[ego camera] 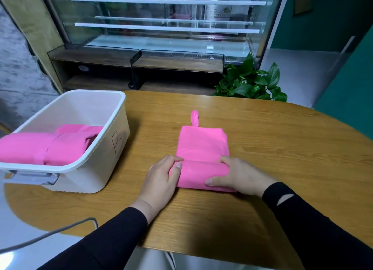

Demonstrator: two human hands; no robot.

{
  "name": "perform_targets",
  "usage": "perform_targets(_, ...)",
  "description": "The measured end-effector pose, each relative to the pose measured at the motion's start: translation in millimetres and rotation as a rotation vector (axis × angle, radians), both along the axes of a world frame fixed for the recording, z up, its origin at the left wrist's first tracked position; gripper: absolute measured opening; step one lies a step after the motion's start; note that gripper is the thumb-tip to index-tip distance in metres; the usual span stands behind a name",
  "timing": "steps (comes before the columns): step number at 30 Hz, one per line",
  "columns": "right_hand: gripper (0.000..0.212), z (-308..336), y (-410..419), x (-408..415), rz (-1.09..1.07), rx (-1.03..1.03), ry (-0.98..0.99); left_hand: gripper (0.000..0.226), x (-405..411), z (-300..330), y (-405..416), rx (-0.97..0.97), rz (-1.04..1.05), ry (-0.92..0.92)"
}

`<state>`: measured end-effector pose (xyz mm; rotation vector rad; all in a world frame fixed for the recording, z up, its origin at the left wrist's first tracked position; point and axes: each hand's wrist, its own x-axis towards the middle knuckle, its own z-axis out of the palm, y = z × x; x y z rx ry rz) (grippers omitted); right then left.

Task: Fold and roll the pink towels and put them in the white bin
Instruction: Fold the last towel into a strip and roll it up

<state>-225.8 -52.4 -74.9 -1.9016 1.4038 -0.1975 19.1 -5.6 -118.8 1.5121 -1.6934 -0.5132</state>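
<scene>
counter (262, 140): oval, light wood grain | display case (165, 23): far centre, glass front, lit shelves | wooden shelf unit (137, 67): dark, below the case | potted plant (252, 81): green leaves, far right, behind counter edge | grey cable (50, 233): near left, off counter

- The left hand (161, 180) covers the left end of the towel roll (201, 175); its fingertips curl out of sight over the top.
- The right hand (240, 177) hides the roll's right end.
- Left of the left hand, the rolled towels (46, 146) in the bin (96, 168) run off the picture's edge, partly behind its wall.
- A grey cable (50, 233) below the left hand leaves the frame.
- Both sleeves (323, 229) are cut off at the bottom.
</scene>
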Motion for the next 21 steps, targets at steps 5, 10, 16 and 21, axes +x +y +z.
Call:
perform_targets(5,0.105,-8,0,-2,-0.100,0.002,-0.070,0.040,-3,2,-2,-0.008,0.029,-0.053)
perform_targets(10,0.083,3,-5,1,-0.057,0.054,-0.081,0.042,0,0,-2,-0.020,-0.023,-0.122)
perform_targets(16,0.086,-11,15,10,-0.175,-0.438,0.248,0.048,-5,1,-5,0.019,0.041,-0.148)
perform_targets(21,0.083,-36,31,13,0.027,-0.721,0.175,0.052,-8,1,-10,0.014,0.120,-0.152)
